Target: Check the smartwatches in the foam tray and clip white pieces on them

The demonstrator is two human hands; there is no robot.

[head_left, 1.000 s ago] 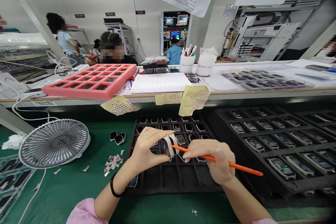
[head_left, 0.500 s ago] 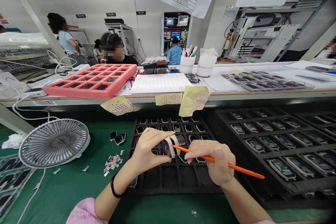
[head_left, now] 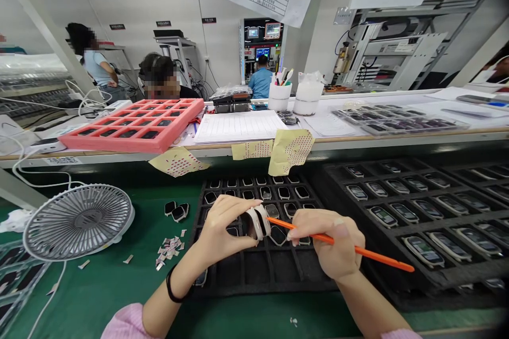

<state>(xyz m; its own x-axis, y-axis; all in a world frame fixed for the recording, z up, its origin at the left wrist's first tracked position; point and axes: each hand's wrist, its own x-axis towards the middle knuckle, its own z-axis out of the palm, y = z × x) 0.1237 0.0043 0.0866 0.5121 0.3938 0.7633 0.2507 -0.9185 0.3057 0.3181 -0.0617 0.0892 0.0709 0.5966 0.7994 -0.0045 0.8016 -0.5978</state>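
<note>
Between thumb and fingers, my left hand [head_left: 223, 226] grips a light-coloured smartwatch case [head_left: 255, 224] by its edges, tilted on its side. A dark gap shows along the side of the case. My right hand [head_left: 338, 241] is closed around a thin orange stick [head_left: 377, 257], pointed at the left end. The stick's tip is at the right side of the case; whether it touches cannot be made out. Below both hands lies a black foam tray [head_left: 254, 270] with watch cases in its upper compartments.
A grey fan [head_left: 79, 222] stands at left on the green mat [head_left: 131, 296]. Small paper scraps [head_left: 169, 249] and two loose watch cases [head_left: 181, 212] lie beside the tray. More watches fill a second black tray [head_left: 397, 243] at right. A pink foam tray [head_left: 159, 143] sits on the shelf.
My right hand and the orange stick have shifted slightly right. The watch case in my left hand has turned a little, showing more of its edge.
</note>
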